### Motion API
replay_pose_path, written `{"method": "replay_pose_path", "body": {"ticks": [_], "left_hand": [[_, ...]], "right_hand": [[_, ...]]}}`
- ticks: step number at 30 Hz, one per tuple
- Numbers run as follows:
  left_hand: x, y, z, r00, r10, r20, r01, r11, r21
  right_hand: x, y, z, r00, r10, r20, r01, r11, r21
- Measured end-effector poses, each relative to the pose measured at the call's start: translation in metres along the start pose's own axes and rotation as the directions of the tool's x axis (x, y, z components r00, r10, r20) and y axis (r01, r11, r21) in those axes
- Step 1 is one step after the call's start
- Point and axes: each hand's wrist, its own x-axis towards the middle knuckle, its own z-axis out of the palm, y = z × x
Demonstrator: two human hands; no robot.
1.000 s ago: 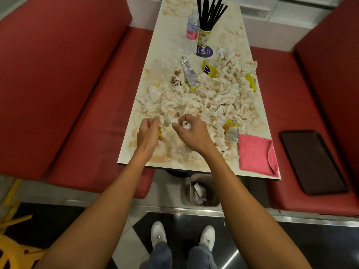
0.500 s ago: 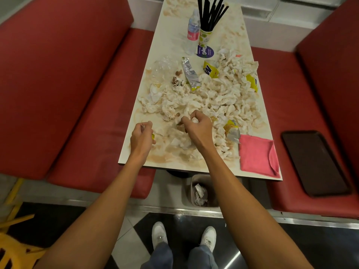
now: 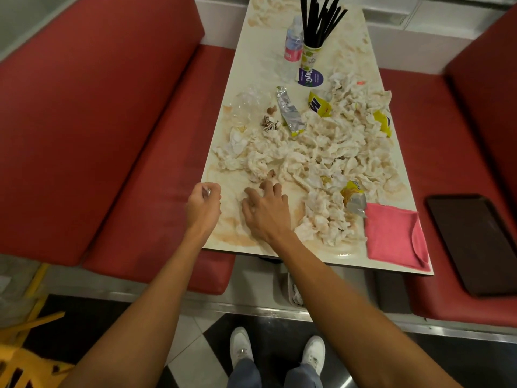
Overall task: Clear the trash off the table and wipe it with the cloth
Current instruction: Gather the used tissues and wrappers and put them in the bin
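A long white stained table (image 3: 260, 65) carries a wide heap of crumpled tissues (image 3: 321, 152), mixed with a silver wrapper (image 3: 289, 113) and yellow wrappers (image 3: 319, 103). Another yellow wrapper (image 3: 352, 191) lies beside the folded pink cloth (image 3: 391, 236) at the near right corner. My left hand (image 3: 204, 203) hovers at the table's near left edge, its fingers curled round a small piece of trash that is mostly hidden. My right hand (image 3: 265, 208) lies with fingers spread on the table, touching tissues at the heap's near left edge.
A small bin (image 3: 293, 292) with tissues in it stands on the floor under the table's near end. A water bottle (image 3: 292, 49) and a cup of black straws (image 3: 310, 56) stand at the far end. Red benches flank the table; a dark tray (image 3: 472, 242) lies on the right one.
My left hand drew back to the table's left edge, still curled round its scrap. My right hand let go of its pinched tissue and now spreads its fingers flat nearer the front.
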Motion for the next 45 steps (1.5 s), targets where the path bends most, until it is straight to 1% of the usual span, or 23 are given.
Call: {"method": "replay_pose_path", "body": {"ticks": [2, 5, 7, 9, 12, 14, 17, 19, 21, 25, 27, 29, 31, 33, 34, 35, 36, 38, 40, 42, 43, 45], "left_hand": [[0.012, 0.004, 0.000, 0.999, 0.039, 0.003, -0.039, 0.997, 0.071], [0.031, 0.012, 0.004, 0.996, 0.091, 0.005, -0.091, 0.988, 0.123], [0.045, 0.021, 0.009, 0.991, 0.132, 0.006, -0.131, 0.977, 0.167], [0.059, 0.029, 0.016, 0.983, 0.182, -0.005, -0.176, 0.961, 0.215], [0.078, 0.042, 0.026, 0.975, 0.222, -0.009, -0.212, 0.939, 0.272], [0.087, 0.047, 0.031, 0.974, 0.225, 0.000, -0.215, 0.931, 0.296], [0.092, 0.044, 0.036, 0.974, 0.227, 0.011, -0.219, 0.928, 0.303], [0.091, 0.039, 0.039, 0.973, 0.232, 0.005, -0.224, 0.934, 0.279], [0.088, 0.035, 0.041, 0.971, 0.239, -0.004, -0.230, 0.937, 0.262], [0.080, 0.032, 0.044, 0.965, 0.262, -0.012, -0.250, 0.934, 0.256], [0.077, 0.032, 0.044, 0.959, 0.283, -0.012, -0.269, 0.925, 0.268], [0.073, 0.032, 0.044, 0.952, 0.306, -0.014, -0.289, 0.911, 0.294], [0.070, 0.032, 0.043, 0.942, 0.336, -0.018, -0.315, 0.899, 0.303], [0.067, 0.031, 0.042, 0.934, 0.356, -0.017, -0.336, 0.895, 0.294], [0.066, 0.030, 0.043, 0.935, 0.354, -0.012, -0.336, 0.897, 0.287], [0.066, 0.029, 0.044, 0.939, 0.343, -0.006, -0.328, 0.902, 0.282], [0.066, 0.027, 0.045, 0.944, 0.329, 0.000, -0.316, 0.907, 0.279], [0.066, 0.024, 0.047, 0.952, 0.305, 0.001, -0.294, 0.917, 0.268], [0.065, 0.020, 0.049, 0.955, 0.296, 0.002, -0.286, 0.924, 0.255], [0.063, 0.018, 0.050, 0.957, 0.291, 0.016, -0.285, 0.924, 0.255], [0.063, 0.017, 0.050, 0.958, 0.287, 0.023, -0.283, 0.924, 0.258], [0.062, 0.015, 0.049, 0.960, 0.280, 0.031, -0.278, 0.922, 0.268]], "right_hand": [[-0.007, 0.000, 0.003, 0.999, -0.054, -0.007, 0.054, 0.997, -0.058], [-0.015, 0.004, 0.008, 0.989, -0.145, -0.024, 0.144, 0.989, -0.042], [-0.014, 0.008, 0.009, 0.985, -0.169, -0.015, 0.169, 0.985, 0.022], [-0.010, 0.012, 0.005, 0.987, -0.164, 0.002, 0.162, 0.979, 0.123], [-0.001, 0.016, -0.010, 0.998, -0.060, 0.027, 0.048, 0.943, 0.330], [0.007, 0.018, -0.023, 0.999, 0.051, 0.012, -0.051, 0.879, 0.473], [0.019, 0.019, -0.050, 0.972, 0.233, 0.020, -0.197, 0.772, 0.605], [0.023, 0.021, -0.071, 0.934, 0.342, 0.104, -0.314, 0.648, 0.694], [0.028, 0.027, -0.083, 0.896, 0.406, 0.179, -0.384, 0.504, 0.774], [0.037, 0.040, -0.093, 0.825, 0.514, 0.233, -0.423, 0.290, 0.859], [0.039, 0.044, -0.098, 0.800, 0.540, 0.261, -0.428, 0.209, 0.879], [0.039, 0.047, -0.103, 0.785, 0.548, 0.289, -0.431, 0.148, 0.890], [0.038, 0.049, -0.104, 0.770, 0.566, 0.295, -0.426, 0.111, 0.898], [0.036, 0.053, -0.102, 0.750, 0.585, 0.307, -0.443, 0.100, 0.891], [0.035, 0.055, -0.103, 0.747, 0.584, 0.318, -0.469, 0.123, 0.875], [0.034, 0.057, -0.099, 0.744, 0.581, 0.331, -0.509, 0.172, 0.843], [0.033, 0.058, -0.096, 0.758, 0.563, 0.330, -0.537, 0.250, 0.806], [0.028, 0.058, -0.084, 0.817, 0.494, 0.298, -0.534, 0.452, 0.715], [0.024, 0.054, -0.068, 0.887, 0.388, 0.251, -0.457, 0.661, 0.595], [0.022, 0.050, -0.053, 0.935, 0.271, 0.228, -0.348, 0.820, 0.455], [0.023, 0.050, -0.044, 0.942, 0.234, 0.240, -0.315, 0.863, 0.395], [0.023, 0.047, -0.036, 0.940, 0.189, 0.283, -0.272, 0.917, 0.291]]}}
